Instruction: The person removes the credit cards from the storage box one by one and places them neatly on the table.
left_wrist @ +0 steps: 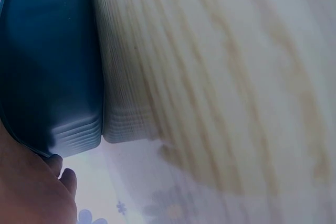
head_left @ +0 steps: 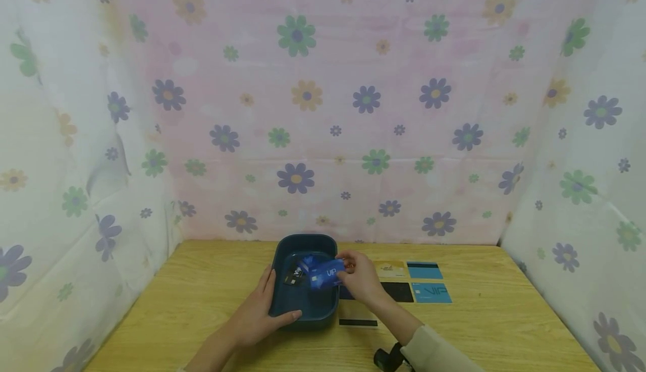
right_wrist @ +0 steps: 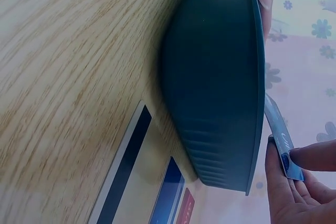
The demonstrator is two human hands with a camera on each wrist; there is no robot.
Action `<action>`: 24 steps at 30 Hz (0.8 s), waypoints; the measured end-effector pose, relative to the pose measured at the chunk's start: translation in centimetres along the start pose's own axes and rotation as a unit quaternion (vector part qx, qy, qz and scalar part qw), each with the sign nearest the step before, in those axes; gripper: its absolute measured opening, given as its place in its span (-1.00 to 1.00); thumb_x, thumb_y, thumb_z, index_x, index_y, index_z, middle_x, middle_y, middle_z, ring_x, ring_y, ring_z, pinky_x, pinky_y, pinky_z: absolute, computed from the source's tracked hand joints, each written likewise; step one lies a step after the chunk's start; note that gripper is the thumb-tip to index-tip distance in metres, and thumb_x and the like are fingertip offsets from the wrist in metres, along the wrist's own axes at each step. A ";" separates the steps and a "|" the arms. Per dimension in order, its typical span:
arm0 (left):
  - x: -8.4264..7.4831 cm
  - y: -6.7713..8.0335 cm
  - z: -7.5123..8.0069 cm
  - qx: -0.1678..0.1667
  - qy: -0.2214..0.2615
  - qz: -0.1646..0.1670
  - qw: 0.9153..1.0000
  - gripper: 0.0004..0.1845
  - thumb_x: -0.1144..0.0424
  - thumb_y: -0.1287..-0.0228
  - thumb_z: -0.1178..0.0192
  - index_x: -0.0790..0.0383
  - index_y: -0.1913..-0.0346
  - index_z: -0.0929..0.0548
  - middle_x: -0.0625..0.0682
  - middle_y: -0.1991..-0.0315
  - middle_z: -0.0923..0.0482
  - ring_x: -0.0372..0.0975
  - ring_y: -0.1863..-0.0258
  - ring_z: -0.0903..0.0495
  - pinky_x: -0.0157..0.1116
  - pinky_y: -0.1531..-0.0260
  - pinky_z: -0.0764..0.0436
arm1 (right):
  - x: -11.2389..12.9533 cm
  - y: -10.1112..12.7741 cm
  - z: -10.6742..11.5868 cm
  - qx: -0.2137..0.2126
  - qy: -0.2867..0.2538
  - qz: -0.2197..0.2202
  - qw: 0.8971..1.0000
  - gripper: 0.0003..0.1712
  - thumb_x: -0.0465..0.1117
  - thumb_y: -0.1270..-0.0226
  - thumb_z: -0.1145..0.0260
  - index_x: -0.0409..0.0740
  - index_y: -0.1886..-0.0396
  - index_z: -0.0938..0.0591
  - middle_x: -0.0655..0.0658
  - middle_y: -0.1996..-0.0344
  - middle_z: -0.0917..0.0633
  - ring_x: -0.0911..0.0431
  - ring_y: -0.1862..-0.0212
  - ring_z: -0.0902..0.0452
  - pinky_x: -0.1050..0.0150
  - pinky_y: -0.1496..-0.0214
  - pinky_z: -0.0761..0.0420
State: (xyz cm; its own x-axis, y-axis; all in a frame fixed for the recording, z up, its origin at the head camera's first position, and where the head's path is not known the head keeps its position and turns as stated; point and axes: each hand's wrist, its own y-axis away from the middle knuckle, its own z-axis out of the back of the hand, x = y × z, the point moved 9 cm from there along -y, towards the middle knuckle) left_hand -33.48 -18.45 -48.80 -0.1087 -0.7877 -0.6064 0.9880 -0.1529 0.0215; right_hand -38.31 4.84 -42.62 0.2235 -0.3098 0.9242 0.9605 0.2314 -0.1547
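Note:
A dark teal plastic basin (head_left: 305, 239) stands on the table. My left hand (head_left: 254, 317) grips its near left corner, thumb over the front rim and fingers along the outer left side. Over the basin's right part, my right hand (head_left: 360, 276) pinches a blue VIP card (head_left: 324, 274) between thumb and fingers. The right wrist view shows that card (right_wrist: 279, 132) tilted at the basin's rim. Inside the basin lie a black VIP card (head_left: 294, 274) and another blue card (head_left: 308, 262), partly hidden by the held one.
Right of the basin, several cards lie in rows: a gold card (head_left: 391, 269), a blue striped card (head_left: 425, 270), a black card (head_left: 398, 292), a light blue VIP card (head_left: 432, 293) and a pale striped card (head_left: 358, 322). Flowered cloth (head_left: 328, 108) surrounds the wooden table (head_left: 494, 316).

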 end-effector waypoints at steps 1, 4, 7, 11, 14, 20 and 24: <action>0.0 0.0 0.0 0.000 0.000 -0.001 1.000 0.40 -0.52 -0.07 -0.30 0.27 -0.66 0.20 0.17 -0.68 0.36 0.23 -0.57 -0.04 0.28 -0.38 -0.26 | 0.0 0.0 0.0 0.000 -0.001 -0.002 1.000 -0.67 -0.55 -0.30 -0.30 -0.34 -0.05 -0.64 -0.22 0.21 -0.62 0.01 0.25 -0.55 0.25 0.29 -0.70; 0.0 0.0 0.0 -0.001 -0.002 -0.002 1.000 0.40 -0.51 -0.08 -0.30 0.28 -0.66 0.21 0.17 -0.68 0.36 0.23 -0.57 -0.03 0.28 -0.39 -0.25 | -0.1 0.1 0.3 -0.001 -0.001 -0.005 1.000 -0.66 -0.55 -0.31 -0.30 -0.39 -0.08 -0.62 -0.24 0.19 -0.64 0.01 0.23 -0.57 0.22 0.25 -0.73; 0.0 0.0 0.0 -0.003 -0.004 -0.004 1.000 0.40 -0.53 -0.07 -0.29 0.28 -0.66 0.21 0.16 -0.68 0.37 0.23 -0.57 -0.04 0.27 -0.39 -0.25 | -0.1 0.3 0.6 -0.004 -0.001 -0.006 1.000 -0.65 -0.54 -0.30 -0.31 -0.41 -0.09 -0.62 -0.24 0.19 -0.65 0.02 0.23 -0.57 0.19 0.24 -0.74; -0.2 0.0 0.0 -0.004 -0.005 -0.009 1.000 0.39 -0.52 -0.09 -0.28 0.31 -0.65 0.19 0.19 -0.68 0.35 0.25 -0.55 -0.07 0.27 -0.38 -0.27 | -0.2 0.3 1.0 -0.006 -0.003 -0.005 1.000 -0.66 -0.55 -0.28 -0.32 -0.40 -0.06 -0.63 -0.25 0.19 -0.65 0.03 0.24 -0.57 0.18 0.25 -0.74; -0.4 0.1 0.1 -0.002 -0.004 -0.011 1.000 0.39 -0.50 -0.10 -0.29 0.32 -0.65 0.18 0.20 -0.67 0.35 0.26 -0.55 -0.07 0.27 -0.38 -0.27 | -0.6 0.4 1.2 -0.003 0.000 -0.010 1.000 -0.65 -0.55 -0.29 -0.30 -0.39 -0.08 -0.62 -0.25 0.17 -0.66 0.02 0.22 -0.59 0.19 0.24 -0.73; -0.3 0.1 0.0 -0.003 -0.004 -0.010 1.000 0.38 -0.49 -0.11 -0.30 0.32 -0.65 0.17 0.20 -0.67 0.34 0.26 -0.55 -0.06 0.27 -0.38 -0.26 | -1.1 0.7 2.1 -0.007 0.002 -0.018 1.000 -0.65 -0.53 -0.31 -0.31 -0.32 -0.08 -0.63 -0.25 0.13 -0.65 0.01 0.22 -0.60 0.11 0.22 -0.75; -0.3 0.0 0.0 -0.005 -0.002 -0.008 1.000 0.37 -0.47 -0.11 -0.31 0.32 -0.65 0.17 0.19 -0.68 0.34 0.25 -0.55 -0.07 0.27 -0.39 -0.26 | -1.3 0.8 2.6 -0.011 -0.011 -0.024 1.000 -0.65 -0.55 -0.31 -0.31 -0.32 -0.08 -0.63 -0.24 0.17 -0.61 0.04 0.31 -0.58 -0.02 0.18 -0.75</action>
State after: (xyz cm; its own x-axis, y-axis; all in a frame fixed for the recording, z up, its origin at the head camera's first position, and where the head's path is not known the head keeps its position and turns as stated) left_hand -33.49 -18.25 -48.59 -0.1248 -0.7871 -0.6041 0.9872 -0.1594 0.0038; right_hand -38.29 7.83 -43.06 0.1739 -0.2987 0.9384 0.9735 0.1958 -0.1181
